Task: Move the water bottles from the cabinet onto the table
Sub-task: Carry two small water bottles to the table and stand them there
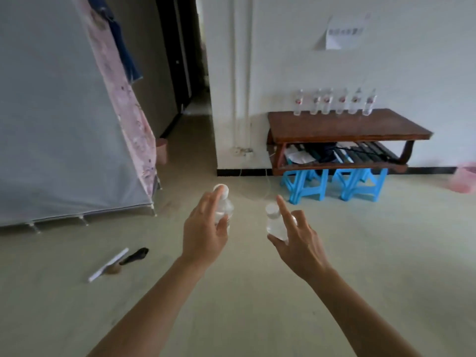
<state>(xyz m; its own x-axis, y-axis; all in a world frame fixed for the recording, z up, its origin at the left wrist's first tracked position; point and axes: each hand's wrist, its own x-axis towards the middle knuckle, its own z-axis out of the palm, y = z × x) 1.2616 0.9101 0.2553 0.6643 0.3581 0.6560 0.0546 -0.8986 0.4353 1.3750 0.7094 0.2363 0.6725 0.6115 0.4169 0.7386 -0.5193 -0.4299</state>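
My left hand (204, 231) holds a clear water bottle (223, 202) with a white cap, upright in front of me. My right hand (296, 237) grips a second clear bottle (273, 221), its index finger sticking up beside the cap. Ahead to the right, a low brown wooden table (347, 126) stands against the white wall. Several water bottles (334, 103) with red labels stand in a row along its back edge. A grey fabric cabinet (56, 119) with a pink flap fills the left side.
Two blue plastic stools (334, 185) sit under the table, whose lower shelf holds dark items and papers. A white strip and a dark object (118, 261) lie on the floor at left. A doorway (190, 73) opens behind. Something pink (463, 179) shows at the right edge.
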